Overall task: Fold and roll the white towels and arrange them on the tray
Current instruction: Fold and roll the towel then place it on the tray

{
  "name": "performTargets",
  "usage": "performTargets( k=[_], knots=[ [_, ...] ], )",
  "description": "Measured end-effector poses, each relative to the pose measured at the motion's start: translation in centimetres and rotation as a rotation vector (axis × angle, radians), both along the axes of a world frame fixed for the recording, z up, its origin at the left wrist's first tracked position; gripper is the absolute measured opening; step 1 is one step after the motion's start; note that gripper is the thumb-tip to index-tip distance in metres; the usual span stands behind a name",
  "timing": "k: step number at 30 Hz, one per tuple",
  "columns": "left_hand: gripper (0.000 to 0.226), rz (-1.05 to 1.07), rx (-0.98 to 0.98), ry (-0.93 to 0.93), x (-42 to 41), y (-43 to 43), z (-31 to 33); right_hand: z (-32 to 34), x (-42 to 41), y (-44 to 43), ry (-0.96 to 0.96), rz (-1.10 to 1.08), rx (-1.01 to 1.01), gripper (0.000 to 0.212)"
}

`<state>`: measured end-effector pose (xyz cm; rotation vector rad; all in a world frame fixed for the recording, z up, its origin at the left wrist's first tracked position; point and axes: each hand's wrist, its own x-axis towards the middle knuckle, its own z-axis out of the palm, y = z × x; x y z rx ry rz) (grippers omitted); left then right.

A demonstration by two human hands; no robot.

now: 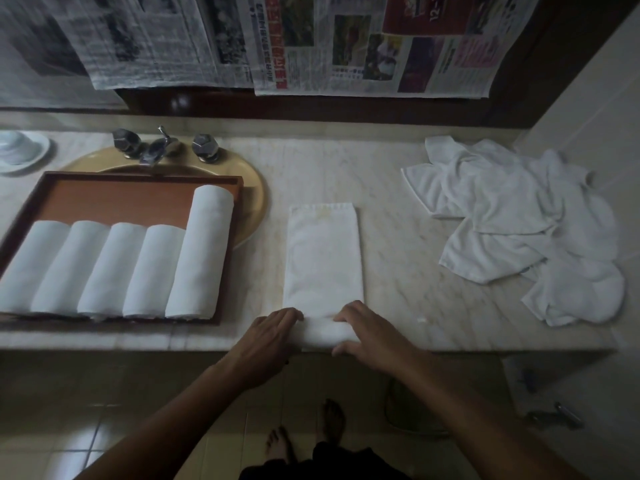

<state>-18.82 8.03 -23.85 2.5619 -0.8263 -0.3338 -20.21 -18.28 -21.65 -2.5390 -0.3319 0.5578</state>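
Observation:
A folded white towel (325,251) lies as a long strip on the marble counter, its near end curled into a short roll at the counter's front edge. My left hand (268,336) grips the roll's left end and my right hand (367,336) grips its right end. To the left, a brown wooden tray (114,199) holds several rolled white towels (138,268) side by side, the rightmost one longer than the others. A heap of loose white towels (519,223) lies at the right of the counter.
The tray rests over a tan sink basin (254,199) with a chrome tap and two knobs (159,145) behind it. A white bowl on a saucer (19,150) stands at far left. Newspaper sheets (346,43) cover the wall above. Tiled floor and my bare feet are below.

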Motion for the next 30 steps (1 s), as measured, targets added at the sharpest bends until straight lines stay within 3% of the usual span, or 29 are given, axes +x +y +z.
performTargets(
  k=[3,6,10,13,15,17,19,21,24,27,30],
  knots=[
    [0.047,0.017,-0.050,0.021,0.0,0.2,-0.2,-0.3,0.1,-0.4,0.006,-0.069,0.054,0.054],
    [0.043,0.113,-0.069,0.050,0.1,-0.4,-0.1,-0.1,0.5,-0.1,-0.029,-0.056,-0.085,0.059],
    [0.051,0.276,-0.041,0.176,0.9,-1.7,-0.1,0.3,0.9,0.6,-0.060,-0.102,-0.150,0.041],
    [0.052,0.355,-0.037,0.235,1.8,-2.5,0.0,0.4,0.2,1.7,-0.254,-0.163,-0.206,0.037],
    [0.042,0.382,-0.022,0.258,2.4,-2.9,0.2,0.2,-1.3,2.9,-0.444,-0.168,-0.202,0.035],
    [0.032,0.411,-0.013,0.299,3.0,-3.2,-0.1,-0.7,-2.8,3.9,-0.526,-0.120,-0.190,0.041],
    [0.039,0.417,-0.006,0.318,3.1,-3.3,-0.2,-1.7,-3.7,4.3,-0.475,-0.076,-0.241,0.063],
    [0.050,0.433,0.004,0.169,2.4,-3.4,-0.1,-2.2,-3.6,4.1,-0.433,-0.046,-0.289,0.079],
    [0.048,0.375,-0.023,-0.133,0.1,-3.9,0.6,-2.3,-2.6,3.7,-0.417,-0.004,-0.305,0.086],
    [0.075,0.171,0.140,-0.181,-1.0,-4.4,0.0,-1.9,-0.9,3.2,-0.370,0.023,-0.316,0.093],
    [0.091,0.127,0.247,-0.154,0.5,-4.2,-1.2,-1.1,1.0,2.9,-0.296,0.070,-0.308,0.090]
  ],
)
